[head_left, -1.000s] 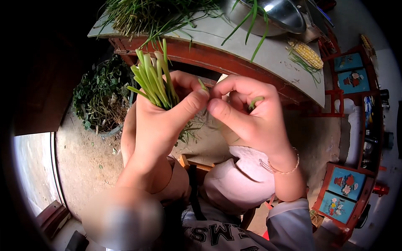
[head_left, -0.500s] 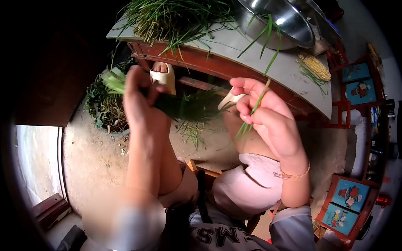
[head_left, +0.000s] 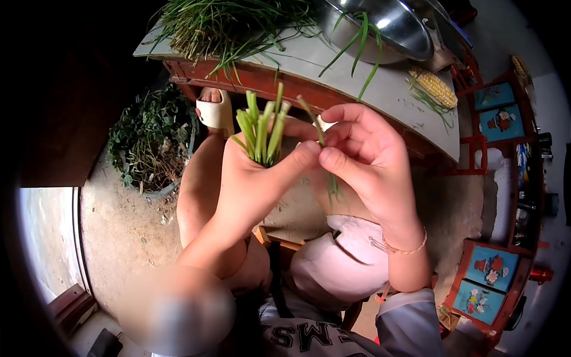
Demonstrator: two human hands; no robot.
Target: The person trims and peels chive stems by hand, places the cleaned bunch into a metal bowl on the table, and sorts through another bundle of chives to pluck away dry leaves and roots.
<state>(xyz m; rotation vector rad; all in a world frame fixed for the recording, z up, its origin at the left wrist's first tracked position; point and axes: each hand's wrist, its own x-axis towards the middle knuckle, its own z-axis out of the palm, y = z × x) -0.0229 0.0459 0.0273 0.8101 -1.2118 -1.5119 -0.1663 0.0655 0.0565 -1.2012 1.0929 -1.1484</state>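
My left hand (head_left: 253,184) is closed around a small bunch of garlic chives (head_left: 260,134), whose pale green stalk ends stick up above the fist. My right hand (head_left: 377,169) pinches a single chive stalk (head_left: 309,113) between thumb and fingers. Both thumb tips meet close to that stalk, and its browner end points up toward the left hand. Thin green leaf tips show below the right thumb. On the table edge beyond lies a large heap of chives (head_left: 208,35), beside a steel bowl (head_left: 398,30) with a few blades draped over its rim.
A corn cob (head_left: 433,87) lies on the table (head_left: 351,80) at the right. On the floor to the left stands a basin of leafy greens and trimmings (head_left: 151,140). A white slipper (head_left: 215,116) is under the table. Painted red and blue cabinets (head_left: 485,279) stand at the right.
My left hand has moved right with its bunch, turning the stalk ends upward, and now meets my right hand. The single chive is now pinched between the right thumb and fingers.
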